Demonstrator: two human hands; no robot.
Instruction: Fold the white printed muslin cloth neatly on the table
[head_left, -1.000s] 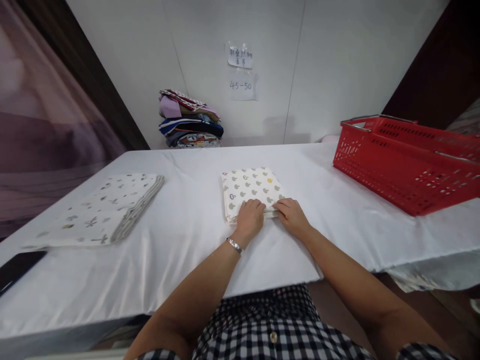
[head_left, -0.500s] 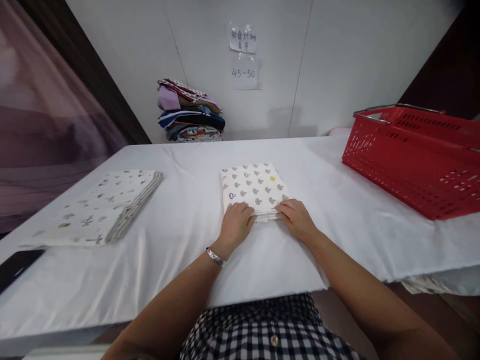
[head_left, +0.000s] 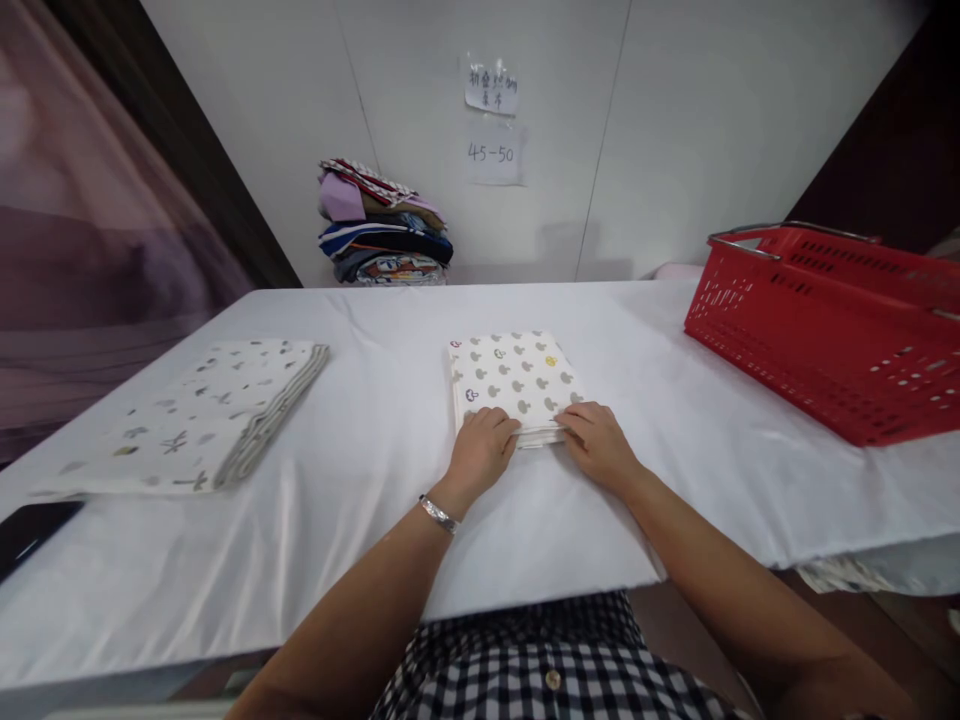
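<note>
A folded white cloth (head_left: 517, 375) with grey mushroom-like prints lies in the middle of the table, its layers showing along the near edge. My left hand (head_left: 482, 448) is closed on the near left corner, fingertips on top and thumb by the edge. At the near right corner, my right hand (head_left: 598, 440) grips the same edge, fingers bent over it. A stretch of the near edge shows between the two hands. The thumbs are partly hidden.
Another folded printed cloth (head_left: 217, 405) lies at the left, beside a black phone (head_left: 34, 530). A red basket (head_left: 810, 340) stands at the right. Behind the white-covered table (head_left: 360, 560), a stack of folded fabrics (head_left: 386, 225) sits by the wall.
The view has shifted slightly. Both hands stay at the near corners of the folded cloth, which looks almost the same.
</note>
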